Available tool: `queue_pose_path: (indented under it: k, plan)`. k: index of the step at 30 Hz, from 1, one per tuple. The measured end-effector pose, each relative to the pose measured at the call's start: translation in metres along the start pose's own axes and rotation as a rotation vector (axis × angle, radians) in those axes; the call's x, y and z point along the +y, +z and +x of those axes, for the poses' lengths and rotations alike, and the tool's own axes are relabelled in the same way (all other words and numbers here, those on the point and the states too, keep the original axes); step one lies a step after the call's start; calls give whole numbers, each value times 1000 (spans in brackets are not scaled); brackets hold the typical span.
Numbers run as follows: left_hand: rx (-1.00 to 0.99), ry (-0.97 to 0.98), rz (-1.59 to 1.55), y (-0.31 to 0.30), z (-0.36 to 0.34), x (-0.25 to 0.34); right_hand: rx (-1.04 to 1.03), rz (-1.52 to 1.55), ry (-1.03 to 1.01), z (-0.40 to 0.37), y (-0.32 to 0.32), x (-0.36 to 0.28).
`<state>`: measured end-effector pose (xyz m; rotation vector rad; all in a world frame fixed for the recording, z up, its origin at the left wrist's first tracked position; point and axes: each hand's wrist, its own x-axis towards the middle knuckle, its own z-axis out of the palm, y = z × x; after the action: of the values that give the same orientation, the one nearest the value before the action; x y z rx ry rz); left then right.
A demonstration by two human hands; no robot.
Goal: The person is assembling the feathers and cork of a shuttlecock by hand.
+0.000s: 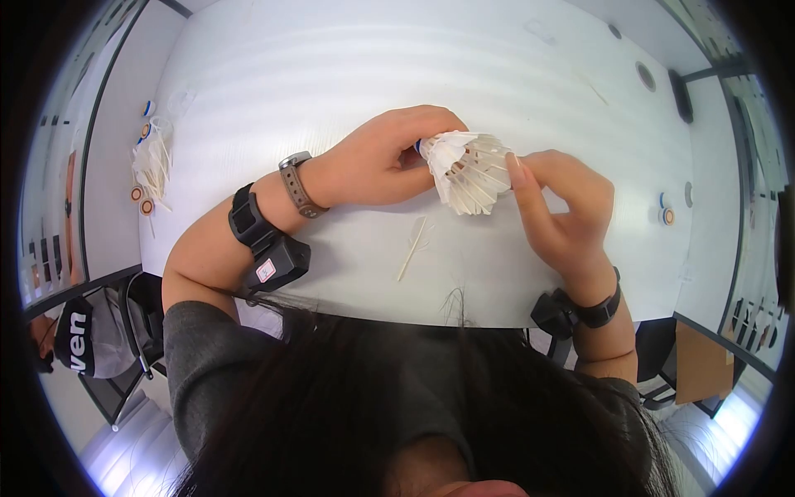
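Note:
A white feather shuttlecock (pixel 472 172) is held above the white table, its blue-banded base toward the left and its feather skirt facing right and down. My left hand (pixel 389 157) wraps its fingers round the base end. At the right rim of the skirt, my right hand (pixel 563 199) pinches a feather edge between thumb and index finger. A loose feather piece (pixel 411 248) lies on the table below the shuttlecock.
Loose feathers (pixel 152 166) and several cork pieces (pixel 146 206) lie at the table's left edge. Another small cork piece (pixel 667 216) is near the right edge. Round cable holes (pixel 645 77) show at the back right of the table (pixel 331 66).

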<state>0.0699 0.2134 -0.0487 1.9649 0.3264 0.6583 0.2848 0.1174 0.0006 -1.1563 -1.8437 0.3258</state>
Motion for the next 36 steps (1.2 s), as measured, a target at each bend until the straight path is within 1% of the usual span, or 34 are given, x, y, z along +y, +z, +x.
queue_pose_path:
  k: [3, 12, 18, 24, 27, 33, 36]
  plan:
    - [-35, -89, 25, -2, 0, 6, 1, -38, 22, 1, -2, -1]
    - [-20, -56, 53, -2, -1, 3, 12, -82, -19, 2, -3, -1]
    - [-39, -99, 40, -4, -1, 4, 11, -47, -12, 1, 0, 0]
    - [-28, -41, 66, -2, -1, 1, 16, 39, 76, -3, 5, 0]
    - [-30, -5, 96, -2, 0, 1, 12, 33, 79, -4, 7, 1]
    - [-23, -22, 124, -3, 0, 2, 29, 31, 83, -6, 11, 3]
    - [3, 26, 153, -2, -1, -4, 24, 37, 109, -7, 11, 2]
